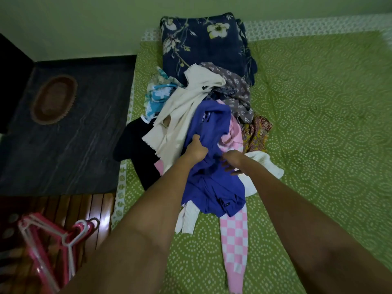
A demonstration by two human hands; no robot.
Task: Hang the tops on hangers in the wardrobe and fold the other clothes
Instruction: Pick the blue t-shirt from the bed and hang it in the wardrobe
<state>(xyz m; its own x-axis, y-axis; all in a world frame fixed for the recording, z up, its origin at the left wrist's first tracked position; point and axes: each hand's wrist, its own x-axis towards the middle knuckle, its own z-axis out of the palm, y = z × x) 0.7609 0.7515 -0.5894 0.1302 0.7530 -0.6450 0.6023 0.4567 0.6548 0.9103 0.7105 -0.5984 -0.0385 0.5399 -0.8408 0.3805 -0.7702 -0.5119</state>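
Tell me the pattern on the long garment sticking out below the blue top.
Pink-and-white checks on the long garment, seen in the head view.

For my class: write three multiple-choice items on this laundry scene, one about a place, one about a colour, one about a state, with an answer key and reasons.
1. Where are the hangers?
A. on the floor left of the bed
B. on the pillow
C. on the clothes pile

2. What colour is the garment being handled?
A. red
B. blue-purple
C. black

3. What is the left hand doing?
A. resting flat on the bed
B. holding a hanger
C. gripping the garment

Key: 1 A, they lie on wooden flooring beside the bed. 2 B, that cloth lies under both hands. 3 C, its fingers curl into the fabric.
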